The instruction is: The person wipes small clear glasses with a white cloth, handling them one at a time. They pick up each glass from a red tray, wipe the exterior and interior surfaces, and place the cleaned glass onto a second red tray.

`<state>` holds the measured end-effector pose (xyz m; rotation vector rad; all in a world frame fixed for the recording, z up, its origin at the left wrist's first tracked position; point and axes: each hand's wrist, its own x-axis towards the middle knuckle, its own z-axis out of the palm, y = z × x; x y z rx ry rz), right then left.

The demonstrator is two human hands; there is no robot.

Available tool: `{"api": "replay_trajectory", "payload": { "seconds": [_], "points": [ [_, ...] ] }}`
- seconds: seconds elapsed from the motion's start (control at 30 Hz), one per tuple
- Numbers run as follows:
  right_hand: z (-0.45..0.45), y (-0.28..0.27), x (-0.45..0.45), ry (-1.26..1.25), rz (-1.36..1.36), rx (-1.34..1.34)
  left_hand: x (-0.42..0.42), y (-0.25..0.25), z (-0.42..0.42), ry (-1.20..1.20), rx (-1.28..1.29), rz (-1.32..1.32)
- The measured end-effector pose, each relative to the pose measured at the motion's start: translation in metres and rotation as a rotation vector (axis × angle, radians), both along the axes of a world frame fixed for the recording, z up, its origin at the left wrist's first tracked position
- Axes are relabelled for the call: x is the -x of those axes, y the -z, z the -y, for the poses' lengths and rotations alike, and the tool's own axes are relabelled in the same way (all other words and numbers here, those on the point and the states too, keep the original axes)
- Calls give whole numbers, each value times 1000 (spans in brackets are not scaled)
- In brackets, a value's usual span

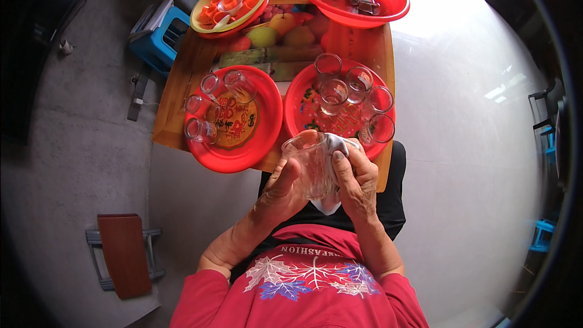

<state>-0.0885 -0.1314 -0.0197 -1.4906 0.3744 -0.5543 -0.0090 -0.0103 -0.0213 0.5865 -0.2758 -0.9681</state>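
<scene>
Between my two hands is a clear drinking glass (312, 168), tilted, above the table's near edge. My left hand (284, 187) cups its side and base. Against the glass's rim and right side, my right hand (357, 173) pinches a light grey cloth (337, 143), whose lower end hangs below the glass. Ahead on the right, a red plate (298, 93) carries several upright or slightly tilted glasses (334, 95). The red plate (262, 146) on the left holds several glasses (200, 130) along its left and upper part.
A red basin (355, 16) with liquid and dark, unclear items stands at the table's (177, 123) far right corner. At far left, a yellow bowl (195, 11) holds orange cups and a white spoon. A blue stool (157, 48) is left of the table; a brown-topped folding stool (125, 255) lies lower left.
</scene>
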Motion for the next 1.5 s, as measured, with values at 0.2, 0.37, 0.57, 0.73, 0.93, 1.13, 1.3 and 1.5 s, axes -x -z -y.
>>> {"api": "replay_trajectory", "payload": {
  "seconds": [0.2,0.37,0.57,0.73,0.93,1.13,1.3,1.5],
  "points": [
    [-2,-9,-5,131,223,535,0,-2,5,-110,-28,-67],
    [-4,-16,-2,112,323,873,-3,-8,6,-180,-64,-24],
    [-6,-10,8,15,391,846,-6,-7,9,-212,-106,-31],
    [8,-20,3,47,316,579,0,-16,11,-58,4,-113],
    [16,-20,-1,121,290,497,2,-18,22,-52,10,-159],
    [37,-23,-3,4,394,744,2,-18,31,-141,-83,20],
    [54,-31,-16,46,291,386,2,-24,44,-71,29,31],
    [53,-27,-29,27,285,437,-5,-28,46,-169,-29,-72]
  ]
}}
